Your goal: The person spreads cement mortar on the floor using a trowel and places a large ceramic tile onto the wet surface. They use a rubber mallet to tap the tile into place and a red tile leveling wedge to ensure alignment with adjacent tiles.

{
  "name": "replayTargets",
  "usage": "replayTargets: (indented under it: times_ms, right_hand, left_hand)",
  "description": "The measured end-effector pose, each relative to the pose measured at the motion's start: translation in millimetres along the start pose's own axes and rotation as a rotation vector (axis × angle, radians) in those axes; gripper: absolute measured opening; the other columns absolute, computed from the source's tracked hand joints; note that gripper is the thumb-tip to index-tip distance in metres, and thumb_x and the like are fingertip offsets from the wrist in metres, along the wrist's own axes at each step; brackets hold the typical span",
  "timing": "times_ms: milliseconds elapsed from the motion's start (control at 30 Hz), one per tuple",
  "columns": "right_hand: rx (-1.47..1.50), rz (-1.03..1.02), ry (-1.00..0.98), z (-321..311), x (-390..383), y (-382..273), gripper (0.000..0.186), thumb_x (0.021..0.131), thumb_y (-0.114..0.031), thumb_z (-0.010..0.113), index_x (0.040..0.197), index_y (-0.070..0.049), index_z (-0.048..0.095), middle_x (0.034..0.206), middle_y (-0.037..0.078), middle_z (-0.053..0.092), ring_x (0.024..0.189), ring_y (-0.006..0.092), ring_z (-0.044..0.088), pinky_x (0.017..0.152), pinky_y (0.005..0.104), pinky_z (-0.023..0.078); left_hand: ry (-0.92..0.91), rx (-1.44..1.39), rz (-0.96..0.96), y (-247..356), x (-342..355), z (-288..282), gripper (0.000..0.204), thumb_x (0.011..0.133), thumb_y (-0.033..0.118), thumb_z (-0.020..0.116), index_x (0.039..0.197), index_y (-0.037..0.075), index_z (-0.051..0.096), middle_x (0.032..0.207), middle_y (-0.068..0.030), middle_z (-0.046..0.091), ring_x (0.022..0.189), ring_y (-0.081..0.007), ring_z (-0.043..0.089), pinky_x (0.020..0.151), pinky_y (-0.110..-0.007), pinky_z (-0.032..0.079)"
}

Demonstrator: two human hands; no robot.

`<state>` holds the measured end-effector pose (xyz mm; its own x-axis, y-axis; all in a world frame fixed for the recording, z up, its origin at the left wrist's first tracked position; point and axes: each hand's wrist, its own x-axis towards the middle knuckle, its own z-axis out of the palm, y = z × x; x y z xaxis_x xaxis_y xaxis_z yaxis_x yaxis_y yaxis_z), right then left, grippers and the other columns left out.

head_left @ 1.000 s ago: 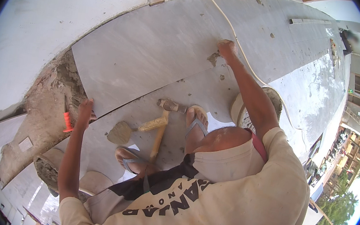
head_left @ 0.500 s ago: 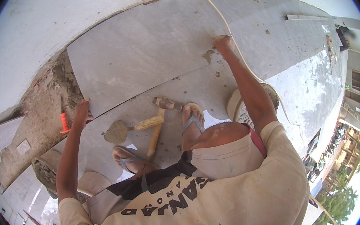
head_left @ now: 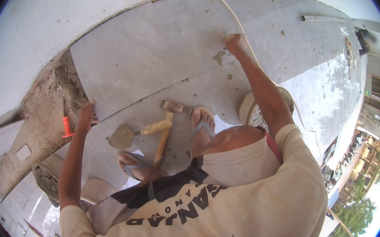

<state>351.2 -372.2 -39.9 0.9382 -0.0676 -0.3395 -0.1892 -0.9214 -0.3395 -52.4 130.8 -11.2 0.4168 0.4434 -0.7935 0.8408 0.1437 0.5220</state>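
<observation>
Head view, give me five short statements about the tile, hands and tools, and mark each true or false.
1. The left hand is at a corner of the large grey tile. True.
2. The orange handle lies on that tile. False: the orange handle is over the rough bare ground.
3. The hammer lies near a foot. True.
4. The right hand grips the hammer. False: the right hand is beside the pale cable.
5. The trowel blade is left of the hammer. True.

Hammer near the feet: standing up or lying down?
Lying down: the hammer's wooden handle stretches along the grey floor tiles toward the left foot, with its head at the far end.
</observation>
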Motion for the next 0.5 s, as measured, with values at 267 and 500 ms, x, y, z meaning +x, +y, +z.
replayTargets:
  times_ms: [267,500]
  right_hand:
    - [0.054,-0.106,-0.045,-13.3,-17.6,-4.5,0.020,0.077,-0.018,0.070,0.095,-0.014,0.076,0.093,0.011,0.073,0.090,0.0268,0.069,0.083,0.0383,0.053]
    - [0.063,-0.128,-0.035,-11.0,-17.4,0.4,0.022,0.077,-0.020,0.072,0.098,-0.014,0.075,0.096,0.010,0.073,0.093,0.0265,0.068,0.083,0.0384,0.052]
  left_hand:
    - [0.024,0.085,0.018,2.0,-0.8,3.9,0.037,0.096,0.033,0.050,0.105,-0.001,0.059,0.083,-0.0149,0.060,0.066,-0.0238,0.067,0.057,-0.040,0.059]
    - [0.064,0.537,0.347,8.2,7.0,-9.3,0.042,0.091,0.035,0.059,0.083,-0.006,0.062,0.075,-0.0242,0.063,0.059,-0.0259,0.066,0.053,-0.039,0.051]
